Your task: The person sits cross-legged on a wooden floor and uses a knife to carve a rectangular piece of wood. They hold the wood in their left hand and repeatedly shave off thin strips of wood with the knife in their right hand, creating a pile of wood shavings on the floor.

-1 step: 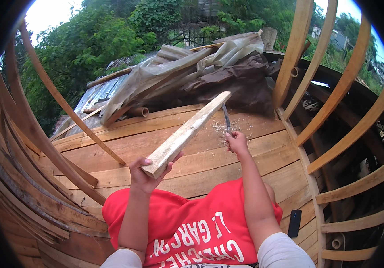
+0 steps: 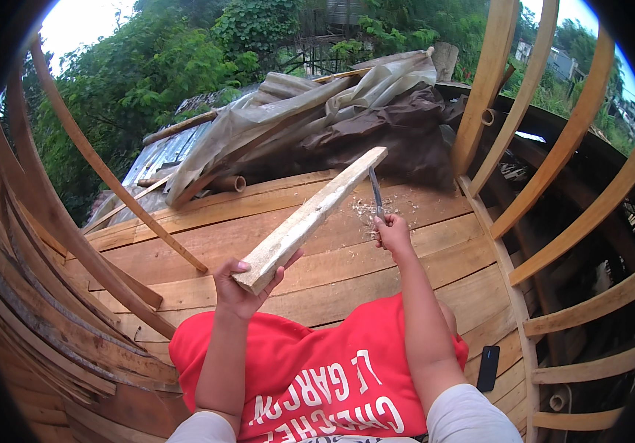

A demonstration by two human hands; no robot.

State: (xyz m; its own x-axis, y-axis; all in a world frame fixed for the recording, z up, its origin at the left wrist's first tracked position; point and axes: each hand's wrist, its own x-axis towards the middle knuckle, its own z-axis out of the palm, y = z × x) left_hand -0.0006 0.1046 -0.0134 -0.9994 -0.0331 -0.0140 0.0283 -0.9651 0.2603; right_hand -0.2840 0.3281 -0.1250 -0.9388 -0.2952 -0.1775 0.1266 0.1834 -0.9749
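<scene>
In my left hand (image 2: 240, 288) is the near end of a pale, rough wooden bar (image 2: 306, 225), the thumb on top and fingers wrapped beneath. The bar slants away to the right, its far end raised. My right hand (image 2: 393, 232) is closed around the handle of a knife (image 2: 376, 190) with a dark, narrow blade. The blade points away, its tip at the bar's right edge close to the far end; whether the two touch I cannot tell. Wood shavings (image 2: 365, 210) lie scattered on the plank floor (image 2: 214, 229) beyond my hands.
Upright wooden slats (image 2: 554, 162) line the right side, and more curve up on the left. Long boards (image 2: 59, 317) are stacked at the left. Plastic sheeting (image 2: 258, 133) and dark tarp (image 2: 384, 140) cover a heap ahead. A black phone (image 2: 487, 368) lies right of my lap.
The bar's far end has shifted slightly up and to the right. My right hand and the knife have moved very little.
</scene>
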